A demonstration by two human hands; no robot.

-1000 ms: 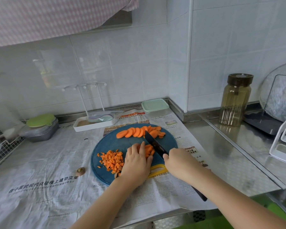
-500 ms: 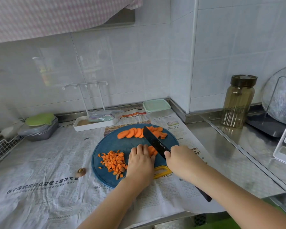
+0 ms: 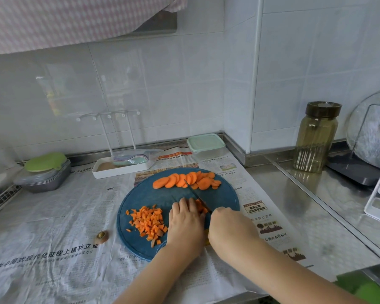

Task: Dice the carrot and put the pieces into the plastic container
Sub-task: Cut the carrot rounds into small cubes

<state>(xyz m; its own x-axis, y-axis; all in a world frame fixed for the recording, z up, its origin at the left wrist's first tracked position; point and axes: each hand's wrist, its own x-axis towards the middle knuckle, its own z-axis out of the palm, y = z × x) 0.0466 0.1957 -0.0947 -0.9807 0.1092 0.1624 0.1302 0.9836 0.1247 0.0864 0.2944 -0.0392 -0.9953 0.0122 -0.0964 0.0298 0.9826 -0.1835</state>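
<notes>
The right hand (image 3: 230,227) is closed round the handle of the knife (image 3: 195,195), whose dark blade runs away from it with the edge down among a small bunch of carrot pieces (image 3: 201,207). The left hand (image 3: 185,224) lies just beside the blade, its fingers laid over those pieces and pressing them to the blue cutting board (image 3: 145,198). A heap of finished dice (image 3: 148,223) sits to the left of that hand, and a row of uncut slices (image 3: 187,179) lines the board's far edge. Carrot is stiff and snaps rather than squashes, so the pieces probably need firm downward pressure; cut faces are damp and may skid (small dice roll off easily). Holding from above, fingertips back from the edge, looks safest. The plastic container (image 3: 205,145) stands beyond the board on the newspaper (image 3: 53,216), its pale green lid on.
</notes>
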